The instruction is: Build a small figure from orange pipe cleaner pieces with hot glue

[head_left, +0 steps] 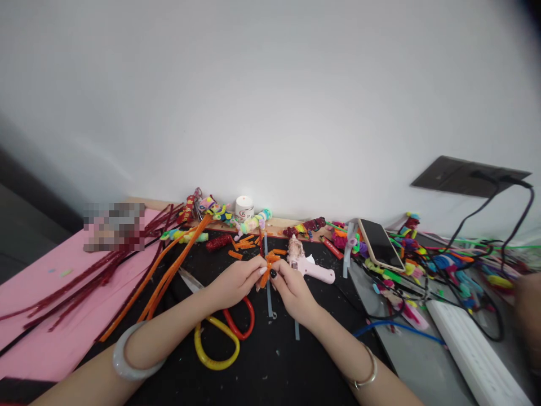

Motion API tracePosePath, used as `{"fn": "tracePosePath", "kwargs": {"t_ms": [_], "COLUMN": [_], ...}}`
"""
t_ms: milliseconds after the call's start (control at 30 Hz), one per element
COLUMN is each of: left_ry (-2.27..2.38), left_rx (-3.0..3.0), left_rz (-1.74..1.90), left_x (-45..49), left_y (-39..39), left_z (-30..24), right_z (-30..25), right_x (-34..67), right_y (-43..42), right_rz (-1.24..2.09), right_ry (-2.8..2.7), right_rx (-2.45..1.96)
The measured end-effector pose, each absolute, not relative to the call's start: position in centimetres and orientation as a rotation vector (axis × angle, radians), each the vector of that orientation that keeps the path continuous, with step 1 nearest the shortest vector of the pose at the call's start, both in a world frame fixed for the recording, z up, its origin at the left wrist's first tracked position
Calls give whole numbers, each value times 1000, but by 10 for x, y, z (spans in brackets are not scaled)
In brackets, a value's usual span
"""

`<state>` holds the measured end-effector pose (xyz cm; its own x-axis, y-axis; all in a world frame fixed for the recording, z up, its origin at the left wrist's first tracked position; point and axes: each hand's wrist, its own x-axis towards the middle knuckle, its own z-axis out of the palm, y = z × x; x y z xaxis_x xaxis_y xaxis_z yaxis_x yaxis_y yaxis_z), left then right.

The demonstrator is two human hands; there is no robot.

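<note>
My left hand [234, 282] and my right hand [291, 290] meet over a black mat [270, 361]. Both pinch a small bundle of short orange pipe-cleaner pieces [266, 275] between the fingertips. More orange pieces [244, 246] lie scattered just beyond the hands. A pink glue gun [310, 268] lies right of my right hand. Scissors with red and yellow handles [224, 335] lie under my left wrist. Clear glue sticks [269, 301] lie between my wrists.
Long orange pipe cleaners [169, 273] and dark red ones [71, 293] lie at left on a pink board [46, 338]. A phone [379, 242], coloured pipe-cleaner figures [412, 248], black cables [486, 248] and a white power strip [473, 352] crowd the right side. A white wall rises behind.
</note>
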<state>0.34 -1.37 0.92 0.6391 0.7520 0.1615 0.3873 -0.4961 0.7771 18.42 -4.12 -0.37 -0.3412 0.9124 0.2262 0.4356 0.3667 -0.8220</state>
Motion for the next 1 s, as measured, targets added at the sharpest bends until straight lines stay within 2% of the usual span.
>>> {"fn": "tracePosePath", "kwargs": {"t_ms": [1000], "left_ry": [840], "left_rx": [2141], "left_rz": [573], "left_x": [3], "left_y": [-11], "left_z": [5], "right_z": [-7], "right_x": [185], "right_y": [-39], "right_rz": [893], "right_ry": [-1918], "right_rx": [-1164]}}
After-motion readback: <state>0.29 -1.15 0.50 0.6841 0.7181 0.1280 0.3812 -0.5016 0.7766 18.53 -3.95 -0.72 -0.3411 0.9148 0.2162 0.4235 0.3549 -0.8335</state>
